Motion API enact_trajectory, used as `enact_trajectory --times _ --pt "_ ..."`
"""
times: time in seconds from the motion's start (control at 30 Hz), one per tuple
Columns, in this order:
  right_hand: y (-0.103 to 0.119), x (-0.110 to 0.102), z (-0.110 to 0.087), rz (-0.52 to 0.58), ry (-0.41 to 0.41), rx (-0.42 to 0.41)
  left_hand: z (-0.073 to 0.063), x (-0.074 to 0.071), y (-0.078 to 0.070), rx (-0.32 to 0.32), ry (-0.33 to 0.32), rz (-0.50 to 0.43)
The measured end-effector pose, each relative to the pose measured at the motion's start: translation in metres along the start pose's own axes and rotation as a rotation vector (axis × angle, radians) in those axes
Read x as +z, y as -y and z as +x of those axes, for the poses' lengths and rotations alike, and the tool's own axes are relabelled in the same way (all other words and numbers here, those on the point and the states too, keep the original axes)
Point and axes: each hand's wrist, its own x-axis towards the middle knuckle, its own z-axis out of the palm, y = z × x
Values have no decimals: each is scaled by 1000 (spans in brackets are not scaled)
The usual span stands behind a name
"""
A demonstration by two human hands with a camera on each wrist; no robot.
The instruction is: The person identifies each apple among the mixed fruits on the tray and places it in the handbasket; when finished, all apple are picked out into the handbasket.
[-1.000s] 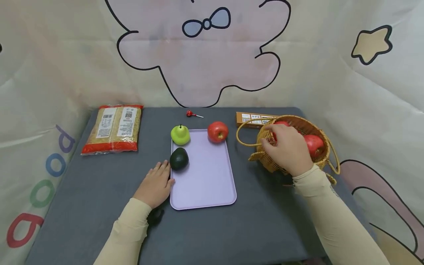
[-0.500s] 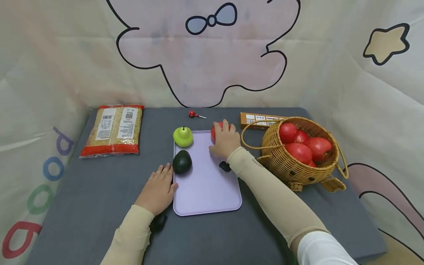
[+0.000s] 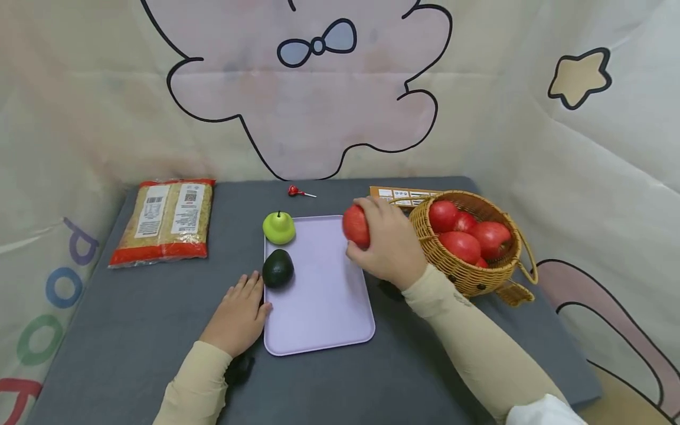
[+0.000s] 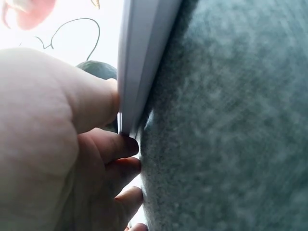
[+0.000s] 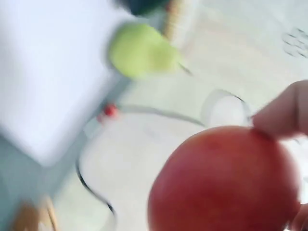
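Observation:
My right hand (image 3: 390,242) grips a red apple (image 3: 356,226) with fingers and thumb, over the far right corner of a pale lilac tray (image 3: 319,307). The right wrist view has the apple (image 5: 226,183) large and close. At the tray's left edge lies my left hand (image 3: 239,313), its fingers straight along the table; the thumb (image 4: 96,101) touches the rim in the left wrist view. A green pear (image 3: 278,228) sits on the tray's far left corner, and a dark green avocado (image 3: 278,268) on its left side.
A wicker basket (image 3: 478,280) of several red fruits stands right of the tray, a brown box (image 3: 385,192) partly hidden behind it. A red lollipop (image 3: 294,190) lies at the back. On the left is a bag of grain (image 3: 164,221). Printed cloth surrounds the table.
My right hand went from the basket to the apple on the tray's far right corner, took hold of it and lifted it rightward. The left hand has stayed by the tray.

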Motion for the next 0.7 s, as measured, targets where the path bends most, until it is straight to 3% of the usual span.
enact_trajectory --times 0.13,0.27,0.37,0.53,0.7 --pt "-40 -60 -10 57 -15 153 5 -3 8 -3 1 5" --pt "-98 -90 -7 32 86 361 9 -5 18 -7 -19 0" --pt "-136 -88 -2 3 212 435 12 -6 26 -15 -31 -5" --pt "-173 -70 6 -13 433 431 15 -7 33 -17 -49 -27" --pt "-186 -66 16 -4 477 390 26 -3 35 1 -187 -71"
